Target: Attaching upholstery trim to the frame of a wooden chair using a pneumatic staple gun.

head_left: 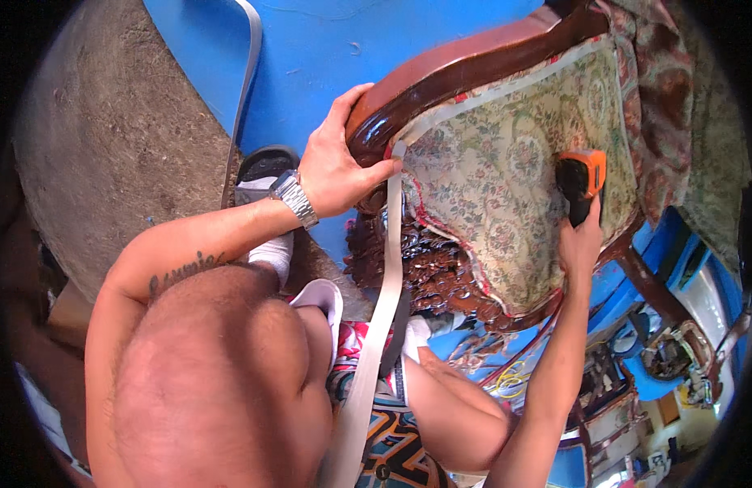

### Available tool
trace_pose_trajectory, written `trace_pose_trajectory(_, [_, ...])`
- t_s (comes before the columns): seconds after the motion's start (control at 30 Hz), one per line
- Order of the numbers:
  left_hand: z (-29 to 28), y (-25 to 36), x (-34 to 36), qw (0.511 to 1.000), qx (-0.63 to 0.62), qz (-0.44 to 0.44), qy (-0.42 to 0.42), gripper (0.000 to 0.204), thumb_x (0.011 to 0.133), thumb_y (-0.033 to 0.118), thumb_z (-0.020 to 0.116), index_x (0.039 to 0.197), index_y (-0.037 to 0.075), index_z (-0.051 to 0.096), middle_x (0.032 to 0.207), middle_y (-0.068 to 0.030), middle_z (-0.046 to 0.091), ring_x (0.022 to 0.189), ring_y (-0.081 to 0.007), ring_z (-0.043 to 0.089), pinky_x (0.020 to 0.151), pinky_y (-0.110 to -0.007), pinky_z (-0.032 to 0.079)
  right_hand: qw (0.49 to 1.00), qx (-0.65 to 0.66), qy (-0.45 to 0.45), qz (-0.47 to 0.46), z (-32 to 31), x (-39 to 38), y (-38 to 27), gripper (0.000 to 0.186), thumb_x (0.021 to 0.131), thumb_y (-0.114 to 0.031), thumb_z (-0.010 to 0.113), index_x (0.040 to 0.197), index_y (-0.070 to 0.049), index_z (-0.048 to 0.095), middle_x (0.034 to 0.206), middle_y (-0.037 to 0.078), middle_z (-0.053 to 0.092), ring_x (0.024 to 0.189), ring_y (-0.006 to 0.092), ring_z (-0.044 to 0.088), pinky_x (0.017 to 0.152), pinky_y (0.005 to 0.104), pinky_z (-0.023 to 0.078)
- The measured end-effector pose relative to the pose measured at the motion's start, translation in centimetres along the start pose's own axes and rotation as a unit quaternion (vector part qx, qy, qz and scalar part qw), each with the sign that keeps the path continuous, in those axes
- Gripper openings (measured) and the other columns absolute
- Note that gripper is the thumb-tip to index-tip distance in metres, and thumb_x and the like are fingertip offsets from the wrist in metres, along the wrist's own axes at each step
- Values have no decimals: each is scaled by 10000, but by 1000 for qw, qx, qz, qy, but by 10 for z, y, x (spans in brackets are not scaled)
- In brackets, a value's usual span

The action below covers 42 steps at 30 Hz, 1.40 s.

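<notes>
A carved, dark wooden chair frame (473, 61) lies in front of me, with floral tapestry upholstery (506, 146) inside it. My left hand (337, 163) grips the frame's left corner. Its thumb presses on a long pale trim strip (390, 252), which hangs from that corner toward my lap. A similar pale band (506, 89) runs along the upper edge of the tapestry. Over the right part of the tapestry, my right hand (581, 240) is closed around the handle of an orange and black staple gun (583, 175). Whether its nose touches the fabric is hidden.
A blue surface (327, 49) lies beneath the chair frame. Patterned cloth (660, 106) drapes at its right end. A red hose (526, 350) runs below my right forearm, near a coiled yellow cord (512, 379). Another wooden frame (664, 297) and cluttered items stand at the lower right.
</notes>
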<state>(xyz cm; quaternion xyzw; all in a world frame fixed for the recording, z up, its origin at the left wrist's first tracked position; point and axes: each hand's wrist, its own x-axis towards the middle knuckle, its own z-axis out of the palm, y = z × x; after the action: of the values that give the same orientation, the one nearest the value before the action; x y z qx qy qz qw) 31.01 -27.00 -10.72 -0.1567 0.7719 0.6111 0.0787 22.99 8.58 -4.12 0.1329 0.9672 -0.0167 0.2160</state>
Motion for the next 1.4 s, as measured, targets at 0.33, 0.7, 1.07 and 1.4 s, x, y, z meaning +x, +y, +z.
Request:
trace_pose_trajectory(0.33, [-1,-4,0,1000,-8,10,8,830,645,184,794,1346,68,365,1151,-214,596,1050,-348,610,921,-404,487,831,54,-218,-509,-70,-53,-79,461,698,-125,652,1134,17,605,861,123,679,744,283,664,688,371,510])
trace_pose_trajectory(0.7, [0,1,2,1000,-16,9,2,768,662,161,725,1338,68,372,1143,-207,596,1030,-356,612,902,-403,492,793,1,-230,-564,-49,-42,-123,781,532,-133,743,1271,-98,494,790,99,652,715,297,642,628,382,502])
trace_pose_trajectory(1.07, [0,1,3,1000,-17,4,-2,756,667,162,723,1332,67,376,1148,-200,595,1026,-361,611,898,-410,492,796,0,-231,-559,-45,-40,-117,784,536,-144,752,1274,-109,492,749,85,632,685,293,632,629,394,501])
trace_pose_trajectory(1.4, [1,4,4,1000,-2,-4,-4,774,666,148,736,1339,73,361,1158,-201,595,1048,-359,605,908,-411,490,804,-21,-259,-535,-52,-29,-125,626,573,-141,745,1159,-112,526,821,114,667,750,315,654,682,421,520])
